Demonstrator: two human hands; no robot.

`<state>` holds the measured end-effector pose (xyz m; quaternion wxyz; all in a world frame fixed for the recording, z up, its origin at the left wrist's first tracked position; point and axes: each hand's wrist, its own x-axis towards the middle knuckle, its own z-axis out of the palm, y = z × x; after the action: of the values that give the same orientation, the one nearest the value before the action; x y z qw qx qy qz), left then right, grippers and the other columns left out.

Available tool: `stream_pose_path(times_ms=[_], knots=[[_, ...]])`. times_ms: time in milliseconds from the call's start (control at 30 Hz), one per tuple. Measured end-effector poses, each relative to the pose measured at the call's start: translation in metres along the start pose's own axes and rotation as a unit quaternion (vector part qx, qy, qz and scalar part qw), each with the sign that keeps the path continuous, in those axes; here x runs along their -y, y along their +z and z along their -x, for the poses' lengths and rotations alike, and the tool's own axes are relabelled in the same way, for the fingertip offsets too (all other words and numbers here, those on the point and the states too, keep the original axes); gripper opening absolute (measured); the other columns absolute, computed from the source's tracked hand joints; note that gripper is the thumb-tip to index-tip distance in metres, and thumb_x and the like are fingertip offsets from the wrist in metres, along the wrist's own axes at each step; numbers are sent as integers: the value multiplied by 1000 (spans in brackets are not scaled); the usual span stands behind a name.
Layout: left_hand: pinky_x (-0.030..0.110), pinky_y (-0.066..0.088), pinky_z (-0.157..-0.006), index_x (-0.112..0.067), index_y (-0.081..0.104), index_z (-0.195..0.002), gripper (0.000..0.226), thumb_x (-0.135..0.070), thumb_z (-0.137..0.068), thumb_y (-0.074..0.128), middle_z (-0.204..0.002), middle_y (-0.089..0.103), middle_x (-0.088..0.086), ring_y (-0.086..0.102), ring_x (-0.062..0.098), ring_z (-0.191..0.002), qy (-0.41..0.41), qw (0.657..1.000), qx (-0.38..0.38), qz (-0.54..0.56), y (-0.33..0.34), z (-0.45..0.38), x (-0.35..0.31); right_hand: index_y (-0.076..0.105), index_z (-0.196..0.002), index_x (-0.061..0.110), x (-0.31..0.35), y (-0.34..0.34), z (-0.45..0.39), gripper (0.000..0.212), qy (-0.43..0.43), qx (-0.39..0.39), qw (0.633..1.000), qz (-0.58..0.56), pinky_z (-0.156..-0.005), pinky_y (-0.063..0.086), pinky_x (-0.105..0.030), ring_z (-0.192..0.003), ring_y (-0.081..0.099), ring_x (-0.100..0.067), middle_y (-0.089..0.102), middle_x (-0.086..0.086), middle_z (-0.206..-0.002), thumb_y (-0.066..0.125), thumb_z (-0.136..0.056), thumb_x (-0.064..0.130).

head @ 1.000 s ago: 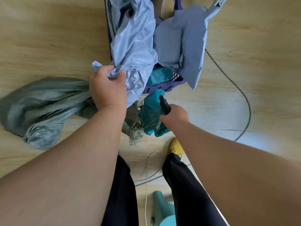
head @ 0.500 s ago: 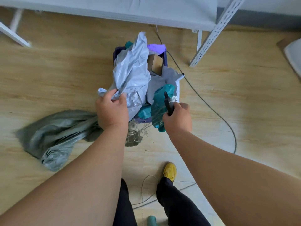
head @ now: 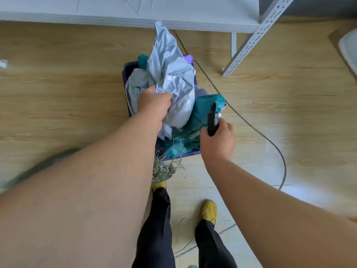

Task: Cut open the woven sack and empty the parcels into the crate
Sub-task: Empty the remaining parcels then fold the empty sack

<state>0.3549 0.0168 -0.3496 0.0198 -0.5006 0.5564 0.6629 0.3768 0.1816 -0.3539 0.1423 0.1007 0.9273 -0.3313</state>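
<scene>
A purple crate [head: 126, 78] heaped with parcels stands on a wooden floor [head: 58, 97]. Over the crate's middle, the left hand [head: 152, 105] grips a crumpled pale grey parcel [head: 173, 78]. At the crate's right near corner, the right hand [head: 217, 144] is clenched round a black cutter [head: 212, 120], beside a teal parcel [head: 201, 113]. The woven sack's frayed end [head: 164, 171] lies against the crate's near side.
</scene>
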Motion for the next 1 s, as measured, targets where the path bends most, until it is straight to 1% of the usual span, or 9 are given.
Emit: stream_pose_path(times_ms=[100,167,300,367,433,600,733,900,1000], knots=[[41,50,-97,-9,32,-143,63,-16,-89,64,-123,54,7,59,28,-111,-105,987,27,-120,-4,-30,-6,47,-83,19,7,10,-9,10,18,-19,1000,-3,-50,28,-19,-63,46,-6,46,6,-102,56,-87,16],[44,50,-96,-17,21,-148,72,-13,-89,61,-139,43,10,52,31,-119,-95,957,-16,-273,-5,-41,-6,48,-87,19,10,16,-12,9,29,-33,999,2,-55,32,-24,-70,49,-15,47,4,-110,55,-87,14],[41,40,-98,-29,31,-146,73,-8,-83,61,-139,38,8,37,31,-126,263,783,-44,-563,-5,-46,5,53,-98,13,14,24,-14,11,29,-56,998,-2,-60,34,-28,-77,49,-18,48,1,-121,54,-87,12],[42,26,-110,-33,33,-146,75,-7,-81,60,-152,25,5,24,30,-137,310,709,27,-633,-7,-52,10,54,-102,11,18,26,-16,14,3,-76,997,-7,-62,34,-27,-81,49,-18,49,1,-121,54,-88,11],[46,13,-117,-37,34,-145,73,-8,-82,57,-159,6,1,8,30,-144,268,665,97,-690,-10,-63,15,54,-101,8,22,27,-18,14,-39,-91,995,-6,-61,35,-26,-86,50,-14,49,0,-123,55,-88,9],[46,24,-116,-35,26,-149,70,-10,-90,54,-162,-5,-4,7,27,-148,165,654,196,-712,-8,-85,21,53,-94,-1,27,26,-20,11,-121,-110,986,-25,-62,28,-13,-80,35,-1,52,-12,-122,57,-83,-2],[39,47,-96,-21,49,-138,55,1,-88,48,-154,31,3,44,32,-129,126,742,170,-636,-17,-89,22,54,-107,-1,36,30,-26,20,-118,-83,988,-56,-67,28,-1,-86,38,-3,55,-14,-114,53,-87,-1],[46,4,-117,-31,24,-150,69,-8,-88,43,-162,2,-4,2,25,-148,150,673,146,-709,-39,-70,47,54,-106,0,53,31,-21,20,-148,-79,984,-67,-71,28,6,-89,38,-2,55,-14,-115,52,-86,-3],[46,9,-118,-27,22,-151,72,-3,-86,41,-162,2,-4,3,27,-148,146,719,136,-666,-43,-67,45,54,-109,1,61,30,-12,24,-180,-64,979,-78,-75,28,6,-102,44,-9,54,-9,-119,52,-85,-4]])
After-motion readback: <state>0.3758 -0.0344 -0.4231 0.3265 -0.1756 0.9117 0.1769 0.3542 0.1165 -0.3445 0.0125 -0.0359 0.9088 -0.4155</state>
